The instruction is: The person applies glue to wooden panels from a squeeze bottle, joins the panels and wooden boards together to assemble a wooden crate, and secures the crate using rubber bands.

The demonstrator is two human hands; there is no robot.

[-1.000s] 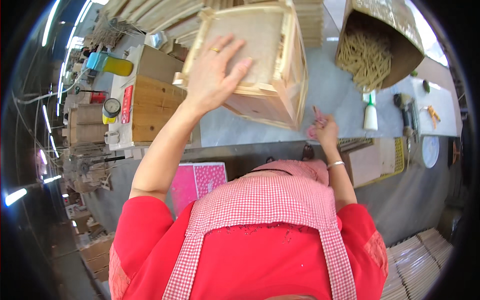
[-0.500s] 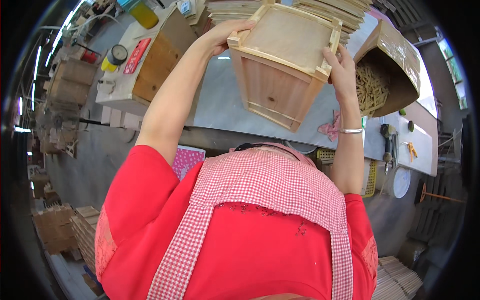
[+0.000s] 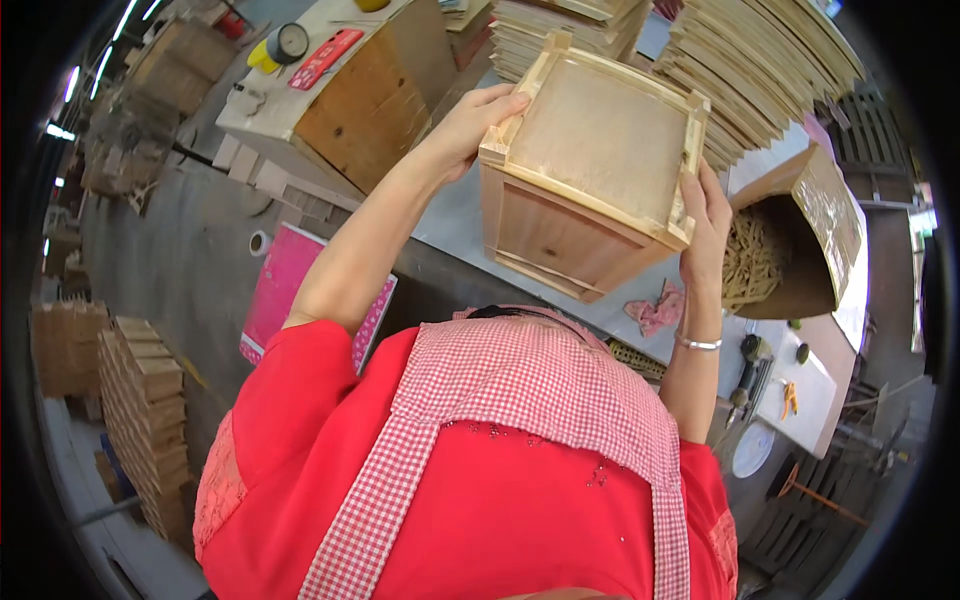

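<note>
One wooden box [image 3: 590,180] — two hands: left hand [image 3: 470,120], right hand [image 3: 705,215].

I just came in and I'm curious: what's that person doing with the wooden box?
A person in a red shirt and a red-checked apron is holding a square, light wooden box up with both bare hands. The left hand grips its upper left corner, and the right hand holds its right side. The box is lifted above a long grey workbench. Behind it are stacks of thin wooden panels, and to the right an open cardboard carton of small wooden sticks.
</note>
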